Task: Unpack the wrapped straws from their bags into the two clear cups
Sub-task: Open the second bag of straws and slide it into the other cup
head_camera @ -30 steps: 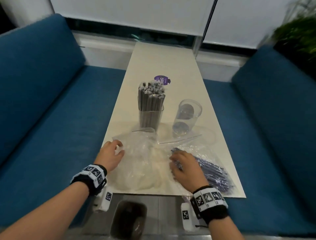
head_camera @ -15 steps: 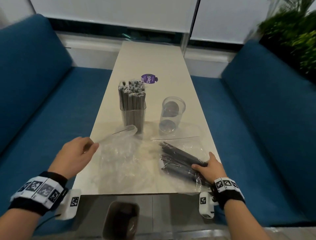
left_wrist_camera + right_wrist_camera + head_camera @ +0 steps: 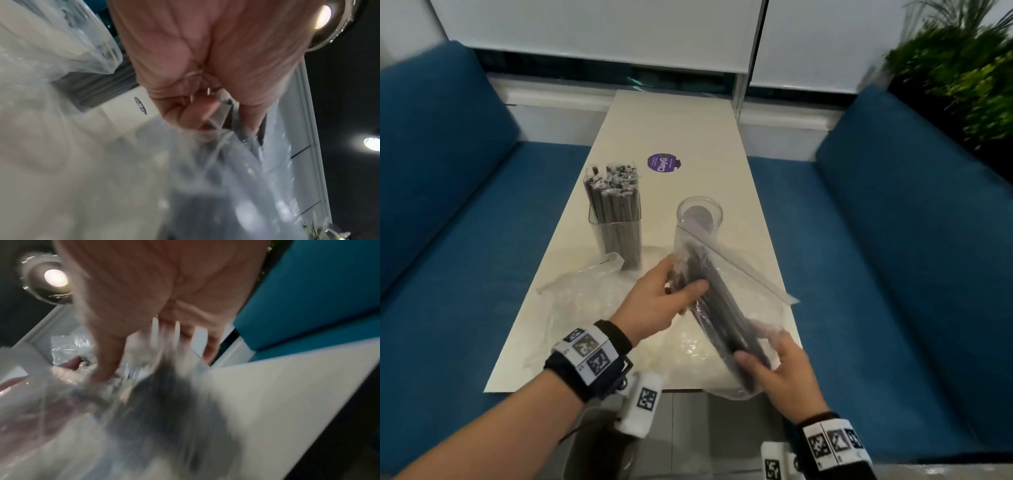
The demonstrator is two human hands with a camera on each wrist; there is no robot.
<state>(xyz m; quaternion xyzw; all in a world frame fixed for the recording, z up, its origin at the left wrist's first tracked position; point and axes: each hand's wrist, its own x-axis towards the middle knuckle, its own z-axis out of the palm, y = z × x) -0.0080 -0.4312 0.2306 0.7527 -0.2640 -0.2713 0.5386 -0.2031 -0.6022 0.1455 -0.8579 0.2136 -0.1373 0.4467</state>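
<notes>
A clear bag [image 3: 726, 291] of dark wrapped straws [image 3: 719, 301] is lifted off the table and tilted, open end away from me. My left hand [image 3: 674, 291] grips the straw ends at the bag's mouth; the left wrist view shows fingers [image 3: 185, 113] curled on them. My right hand [image 3: 767, 363] grips the bag's near bottom end with the straws inside. Behind the bag stands an empty clear cup [image 3: 699, 216]. The left cup [image 3: 616, 236] is packed with upright wrapped straws [image 3: 613, 195]. The right wrist view is blurred.
An empty crumpled clear bag [image 3: 582, 287] lies on the white table [image 3: 688, 120] left of my hands. A purple round sticker [image 3: 663, 163] sits further back. Blue bench seats [image 3: 465, 257] flank the table. A green plant [image 3: 962, 75] stands at the far right.
My right hand has raised the straw bag from the table. My left hand left the empty bag, crossed to the right and took hold of the straws at the bag's mouth.
</notes>
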